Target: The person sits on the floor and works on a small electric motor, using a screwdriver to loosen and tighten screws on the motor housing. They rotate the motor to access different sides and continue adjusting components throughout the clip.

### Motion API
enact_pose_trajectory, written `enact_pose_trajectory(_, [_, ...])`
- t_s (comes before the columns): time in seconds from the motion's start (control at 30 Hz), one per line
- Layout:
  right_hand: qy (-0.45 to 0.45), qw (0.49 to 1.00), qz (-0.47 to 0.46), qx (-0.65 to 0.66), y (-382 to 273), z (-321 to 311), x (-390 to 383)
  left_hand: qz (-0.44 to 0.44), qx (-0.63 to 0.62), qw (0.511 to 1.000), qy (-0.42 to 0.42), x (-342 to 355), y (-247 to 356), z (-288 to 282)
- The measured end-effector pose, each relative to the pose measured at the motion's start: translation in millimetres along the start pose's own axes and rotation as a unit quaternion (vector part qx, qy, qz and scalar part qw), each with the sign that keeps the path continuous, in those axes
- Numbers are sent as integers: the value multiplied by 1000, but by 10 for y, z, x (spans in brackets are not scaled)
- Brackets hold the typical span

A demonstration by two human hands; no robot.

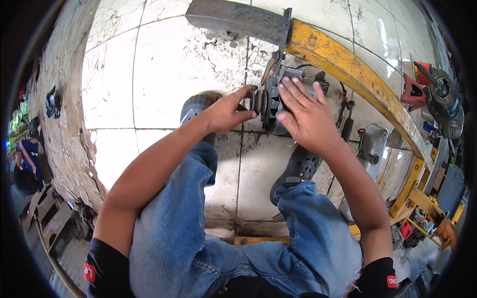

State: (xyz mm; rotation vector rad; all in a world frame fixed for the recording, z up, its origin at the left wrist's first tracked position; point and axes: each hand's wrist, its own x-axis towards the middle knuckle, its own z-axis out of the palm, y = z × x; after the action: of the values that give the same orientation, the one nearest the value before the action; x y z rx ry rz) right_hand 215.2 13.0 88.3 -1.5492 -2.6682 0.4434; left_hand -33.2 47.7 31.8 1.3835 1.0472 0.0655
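Observation:
A grey metal machine part [292, 73] with a grooved pulley [257, 102] on its left side sits on the tiled floor between my feet. My left hand [227, 111] grips the pulley's left end, with the thumb on the near side and the fingers on the far side. Flat across the top of the part lies my right hand [312, 118], its fingers stretched out and thumb apart. That palm hides much of the housing. Beyond the part, a flat metal piece [283, 37] stands against the curved beam.
A yellow and grey steel beam [343, 52] arches across the far side and down the right. A silver metal casing [372, 144] stands near my right shoe [297, 166]. A red stand [413, 92] and machinery [444, 107] are farther right. Worn boards [67, 99] run along the left.

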Motion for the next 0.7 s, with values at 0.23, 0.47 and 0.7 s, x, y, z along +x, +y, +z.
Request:
enact_pose_trajectory(0.23, [-24,991,-24,126,-131,-98,-364,-5,16,1000,-19,16,-26,-14])
enact_pose_trajectory(0.47, [-14,984,-59,165,5,-8,-437,31,53,998,-10,11,-149,-6])
enact_pose_trajectory(0.7, [36,972,-89,216,-27,14,-248,27,50,998,-14,45,-171,6])
